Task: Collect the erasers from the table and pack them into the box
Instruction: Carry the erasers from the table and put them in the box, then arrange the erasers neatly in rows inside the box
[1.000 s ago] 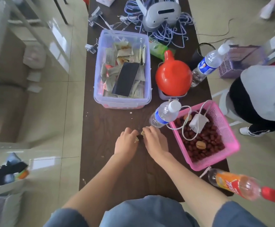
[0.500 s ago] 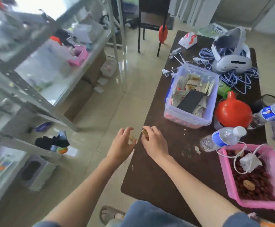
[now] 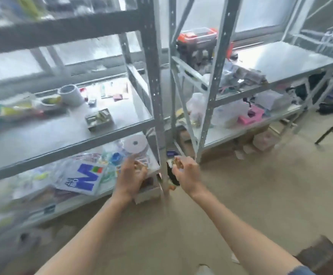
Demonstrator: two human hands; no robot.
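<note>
Head view. Both hands are hanging out in front of the body above the bare floor [image 3: 241, 185], facing a run of grey metal shelving [image 3: 155, 80]. The left hand [image 3: 131, 175] is curling its fingers inward over something small and pale; the blur is hiding what, so I cannot tell whether it is truly clamped. The right hand [image 3: 187, 173] is pinching a small tan piece [image 3: 176, 162], probably an eraser, between thumb and fingertips, fingers closed on it. Only a dark corner of the table [image 3: 324, 255] is showing, at the lower right edge of the frame; no packing box is identifiable. A small open box with pale contents [image 3: 99, 119] is sitting near the front edge of the middle shelf; it is too smeared to say whether it is the one meant.

Handling judgement: erasers are light, rubbery, slightly yielding and grippy, not fragile. A fingertip pinch across the two broad faces should be holding well; the main risk is dropping small pieces while walking, so cupping several in the palm looks safer.
</note>
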